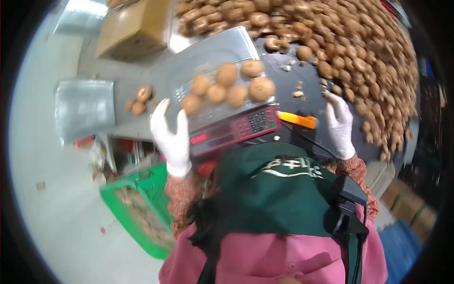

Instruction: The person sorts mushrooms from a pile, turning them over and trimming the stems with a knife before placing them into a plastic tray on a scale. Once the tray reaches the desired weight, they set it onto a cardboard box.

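My left hand [171, 138], in a white glove, is held open beside the scale's left front corner, thumb and fingers spread, holding nothing. Nearest to it is a brown mushroom [191, 105], one of several caps on the metal plate of the digital scale [222, 47]. The scale's red panel [257, 122] has a keypad and a lit display too blurred to read. My right hand [339, 125], also gloved in white, is over the dark tabletop at the edge of the mushroom pile [364, 71]. Its fingers are apart, with small scraps near the tips. An orange-handled tool [297, 119] lies between the hands.
A few loose mushrooms [141, 98] lie left of the scale, near a stack of clear plastic trays or bags [85, 109]. A cardboard box [135, 28] stands at the back left. Below left is a green crate [118, 201]. Stem scraps [297, 93] dot the dark tabletop.
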`<state>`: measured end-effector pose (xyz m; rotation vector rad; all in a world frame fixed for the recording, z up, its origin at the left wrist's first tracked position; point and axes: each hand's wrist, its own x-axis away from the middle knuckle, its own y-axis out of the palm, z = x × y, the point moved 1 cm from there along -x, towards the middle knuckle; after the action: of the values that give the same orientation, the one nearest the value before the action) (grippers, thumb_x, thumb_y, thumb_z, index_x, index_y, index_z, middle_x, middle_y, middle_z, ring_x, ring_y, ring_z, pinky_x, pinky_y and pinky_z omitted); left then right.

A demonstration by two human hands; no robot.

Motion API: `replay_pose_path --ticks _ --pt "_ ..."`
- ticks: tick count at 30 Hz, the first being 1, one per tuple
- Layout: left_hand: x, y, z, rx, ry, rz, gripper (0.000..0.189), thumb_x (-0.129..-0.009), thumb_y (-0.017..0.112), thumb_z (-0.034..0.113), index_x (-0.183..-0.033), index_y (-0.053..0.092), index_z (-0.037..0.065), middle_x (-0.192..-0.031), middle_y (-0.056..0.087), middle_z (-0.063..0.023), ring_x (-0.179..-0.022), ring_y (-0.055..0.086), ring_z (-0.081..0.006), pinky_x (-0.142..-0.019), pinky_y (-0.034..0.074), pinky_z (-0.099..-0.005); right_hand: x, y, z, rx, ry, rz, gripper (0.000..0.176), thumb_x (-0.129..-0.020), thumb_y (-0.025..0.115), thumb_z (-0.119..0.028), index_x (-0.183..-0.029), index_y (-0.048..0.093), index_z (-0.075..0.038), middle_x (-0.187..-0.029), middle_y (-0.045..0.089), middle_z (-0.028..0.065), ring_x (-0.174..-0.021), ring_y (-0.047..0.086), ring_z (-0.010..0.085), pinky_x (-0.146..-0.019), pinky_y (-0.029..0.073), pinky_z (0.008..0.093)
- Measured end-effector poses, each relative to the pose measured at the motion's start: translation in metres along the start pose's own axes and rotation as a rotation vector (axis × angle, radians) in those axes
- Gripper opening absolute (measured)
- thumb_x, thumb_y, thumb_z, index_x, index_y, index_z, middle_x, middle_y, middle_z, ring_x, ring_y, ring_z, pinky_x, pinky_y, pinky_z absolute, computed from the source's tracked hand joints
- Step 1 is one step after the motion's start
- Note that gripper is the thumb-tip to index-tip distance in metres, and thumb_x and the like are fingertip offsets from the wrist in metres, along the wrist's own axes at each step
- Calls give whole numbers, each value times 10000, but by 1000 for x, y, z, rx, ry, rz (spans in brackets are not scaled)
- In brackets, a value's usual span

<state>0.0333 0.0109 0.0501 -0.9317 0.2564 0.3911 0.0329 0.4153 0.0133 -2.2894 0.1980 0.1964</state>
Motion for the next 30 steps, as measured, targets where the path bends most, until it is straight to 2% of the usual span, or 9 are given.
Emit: replay_pose_path --ticks 1,5,6,8,12,18,25,28,30 --pt "-4 -1 18 -27 6 -37 346 -902 671 35 -1240 619 -21 -1234 634 -146 -1170 582 -266 -1061 411 -374 16 -12 5 -14 30 10 234 -907 589 -25 -1123 678 -46 -1063 703 134 -1000 671 290 -921 512 377" --pt "-19 33 68 123 178 -146 329 -948 615 24 -1271 602 -38 -1286 625 -152 -1190 575 -279 -1071 407 -387 78 -30 12 84 230 15 189 -913 597 -191 -1005 705 -66 -962 708 158 -909 659 361 -813 519 451" --pt "-23 46 77 155 264 -198 334 -962 591 29 -1288 586 -44 -1299 615 -161 -1208 568 -283 -1080 403 -388 96 -22 10 13 140 205 218 -912 572 -206 -1003 701 -56 -909 699 181 -859 662 376 -787 525 465" --pt "-23 66 99 267 311 -330 330 -975 564 34 -1290 567 -61 -1296 609 -166 -1214 565 -283 -1092 393 -388 103 -14 -5 -99 313 41 196 -875 571 -160 -985 677 -37 -780 654 216 -718 643 420 -679 524 495" --pt "-15 94 176 349 616 -536 340 -941 563 -4 -1276 575 -59 -1317 579 -187 -1239 540 -315 -1074 406 -413 146 -2 3 -48 83 326 205 -885 593 -203 -1020 657 -63 -861 641 140 -835 627 339 -780 497 438" --pt "12 132 249 330 1103 -633 327 -910 610 0 -1229 596 -71 -1310 586 -208 -1210 557 -332 -1048 431 -418 183 -13 12 -114 372 487 183 -903 586 -220 -968 681 -79 -867 680 148 -872 653 350 -812 508 468" --pt "45 118 277 315 1097 -774 368 -884 609 -2 -1249 591 -39 -1340 562 -193 -1265 484 -350 -1092 345 -450 187 -32 28 -161 366 360 218 -922 570 -220 -1006 697 -64 -910 705 130 -854 666 356 -790 529 460" --pt "42 112 259 257 967 -838 399 -881 620 1 -1278 579 -18 -1358 558 -171 -1293 475 -333 -1130 321 -462 198 -45 68 -44 527 463 193 -886 586 -196 -950 728 -81 -946 730 119 -878 691 313 -804 547 413" --pt "42 103 251 188 898 -806 398 -883 609 -24 -1279 576 -21 -1356 560 -169 -1293 484 -325 -1133 326 -450 218 -72 104 75 610 729 140 -891 610 -186 -906 702 -81 -901 713 130 -823 687 329 -763 552 430"
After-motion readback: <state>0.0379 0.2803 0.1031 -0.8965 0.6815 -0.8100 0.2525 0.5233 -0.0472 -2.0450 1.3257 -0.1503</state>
